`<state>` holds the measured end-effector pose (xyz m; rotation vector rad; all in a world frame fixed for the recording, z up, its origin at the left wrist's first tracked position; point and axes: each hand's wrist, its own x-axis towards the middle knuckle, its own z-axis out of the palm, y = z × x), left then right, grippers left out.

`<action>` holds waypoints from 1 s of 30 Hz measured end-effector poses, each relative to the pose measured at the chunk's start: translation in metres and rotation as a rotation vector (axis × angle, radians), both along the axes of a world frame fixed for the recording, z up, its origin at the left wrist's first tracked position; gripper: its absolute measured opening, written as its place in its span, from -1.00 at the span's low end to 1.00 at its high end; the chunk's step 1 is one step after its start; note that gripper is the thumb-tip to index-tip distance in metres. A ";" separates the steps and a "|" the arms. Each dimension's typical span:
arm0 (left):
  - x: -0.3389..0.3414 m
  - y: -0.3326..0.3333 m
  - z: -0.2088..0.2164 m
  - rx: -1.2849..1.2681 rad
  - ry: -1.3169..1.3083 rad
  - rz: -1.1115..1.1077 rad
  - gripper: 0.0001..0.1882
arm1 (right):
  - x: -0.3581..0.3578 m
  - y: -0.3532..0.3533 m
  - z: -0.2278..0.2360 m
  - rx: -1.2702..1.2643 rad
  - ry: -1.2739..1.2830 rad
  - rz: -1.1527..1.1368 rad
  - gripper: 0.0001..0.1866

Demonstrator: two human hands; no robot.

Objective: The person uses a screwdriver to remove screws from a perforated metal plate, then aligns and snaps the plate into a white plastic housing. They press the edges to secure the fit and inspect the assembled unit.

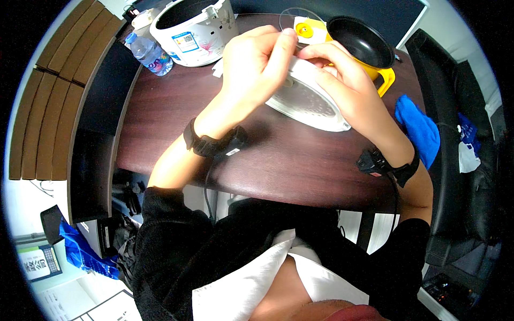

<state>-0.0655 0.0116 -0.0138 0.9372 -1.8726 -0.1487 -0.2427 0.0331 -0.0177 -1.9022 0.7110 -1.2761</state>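
Observation:
A white rice cooker lid (313, 107) is tilted above the table, its dimpled metallic side partly showing. At its far edge my left hand (257, 67) is closed, thumb and fingers bent together; the exact grip is hidden behind the hand. My right hand (345, 80) holds the lid's right side, with its fingers curled over the far rim, close to the left fingertips. Behind my left hand stands the white rice cooker body (187, 40), open at the top, with a floral print and a label.
Beyond my right hand sits a yellow pan with a black inside (364, 43), beside a clear glass lid (302, 16). A water bottle (150, 53) stands at the back left. A blue cloth (420, 128) hangs at the right edge of the dark wooden table (289, 166).

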 end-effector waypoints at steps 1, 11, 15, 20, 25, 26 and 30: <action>-0.003 0.001 0.003 -0.061 -0.014 -0.033 -0.68 | -0.002 0.003 -0.002 0.103 -0.087 0.063 -0.81; -0.011 0.001 0.015 -0.258 -0.186 -0.445 -0.77 | -0.002 -0.062 -0.039 0.162 -0.094 0.172 -0.70; -0.007 0.007 0.021 -0.242 -0.286 -0.573 -0.75 | 0.009 -0.061 -0.052 -0.048 0.134 0.146 -0.60; 0.001 0.009 0.019 -0.304 -0.309 -0.518 -0.72 | 0.025 -0.054 -0.061 -0.071 0.087 0.076 -0.61; -0.005 0.009 0.014 -0.441 -0.254 -0.490 -0.72 | 0.024 -0.067 -0.080 -0.308 0.123 0.086 -0.75; -0.006 0.009 0.014 -0.473 -0.274 -0.479 -0.72 | 0.025 -0.066 -0.082 -0.230 0.099 0.067 -0.76; -0.003 0.009 0.010 -0.497 -0.293 -0.443 -0.67 | 0.023 -0.059 -0.076 -0.313 0.112 -0.045 -0.77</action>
